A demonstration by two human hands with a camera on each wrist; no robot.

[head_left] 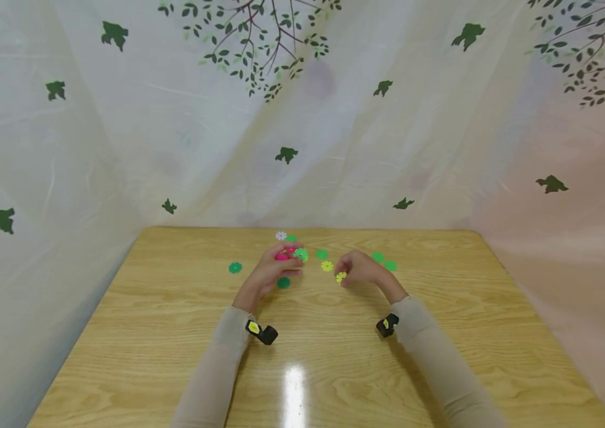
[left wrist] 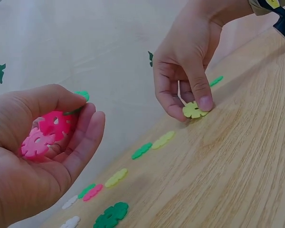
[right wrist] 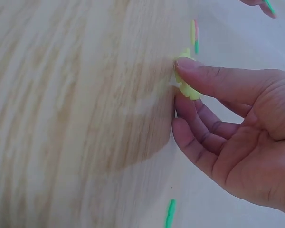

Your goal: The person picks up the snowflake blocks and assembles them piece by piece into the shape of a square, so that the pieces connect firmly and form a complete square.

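My left hand (head_left: 264, 276) is raised over the table left of centre. Its curled fingers hold pink notched plastic discs (left wrist: 38, 143), flower-shaped, and the thumb and a fingertip pinch a green disc (left wrist: 83, 96). In the head view that green disc (head_left: 300, 254) shows at the fingertips. To the right, my right hand (head_left: 364, 267) pinches a yellow notched disc (left wrist: 194, 110) between thumb and fingers, low by the tabletop. From the right wrist, the thumb lies over part of this yellow disc (right wrist: 186, 88). How many discs the left palm holds is partly hidden.
Loose discs lie about the wooden table (head_left: 324, 345): a yellow one (head_left: 326, 266), a green one (head_left: 321, 254), two more green beyond the right hand, a dark green one (head_left: 235, 267) at left, and a white one (head_left: 280, 236) farther back. A printed curtain (head_left: 217, 166) surrounds the table.
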